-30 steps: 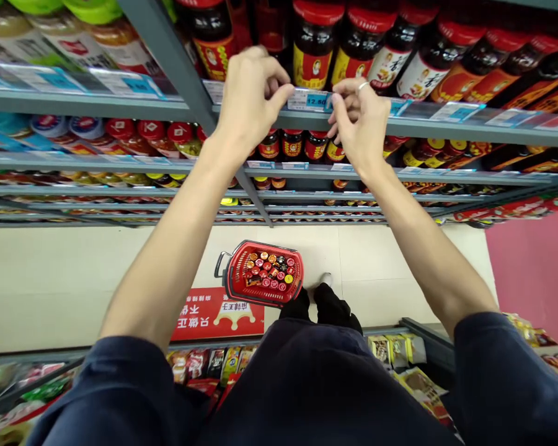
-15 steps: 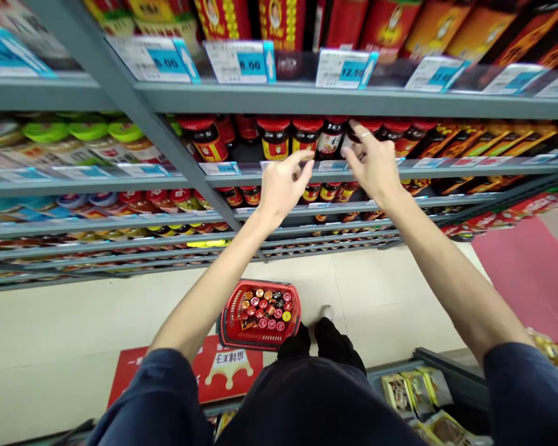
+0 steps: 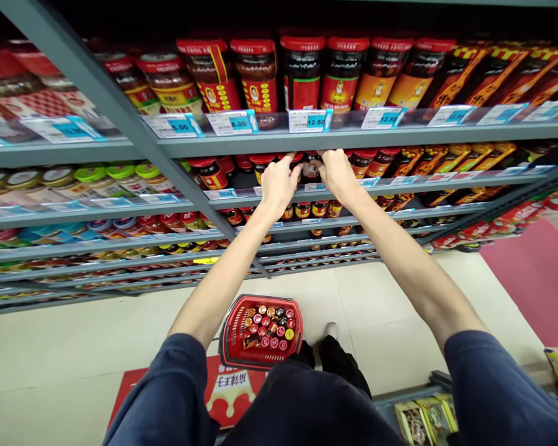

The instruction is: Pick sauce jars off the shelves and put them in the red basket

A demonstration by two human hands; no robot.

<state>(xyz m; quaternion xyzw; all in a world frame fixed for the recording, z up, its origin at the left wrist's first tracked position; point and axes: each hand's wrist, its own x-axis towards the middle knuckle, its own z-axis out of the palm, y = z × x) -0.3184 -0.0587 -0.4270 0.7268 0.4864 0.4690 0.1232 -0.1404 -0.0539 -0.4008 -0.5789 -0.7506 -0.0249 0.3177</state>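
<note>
On the second visible shelf, my left hand (image 3: 279, 181) has its fingers and thumb closed about a red-lidded sauce jar, which is mostly hidden behind them. Just right of it, my right hand (image 3: 340, 173) is bent over the top of another jar in the same row, its fingertips partly out of sight. Between the hands shows a dark jar with a pale label (image 3: 310, 169). More red-lidded jars (image 3: 363, 162) stand to the right, and one with a red-and-yellow label (image 3: 214, 174) stands to the left.
Above, a shelf edge (image 3: 279, 146) with price tags (image 3: 310, 121) fronts a row of taller jars (image 3: 302, 74). A slanting grey upright (image 3: 167, 158) divides the shelves at left. On the floor by my feet sits a red basket (image 3: 230, 337) holding several jars. Packaged goods (image 3: 418, 424) lie behind at right.
Both hands have come closer together and reached in to the jars, the right one moving left. The view has tilted up, showing more of the upper shelf.
</note>
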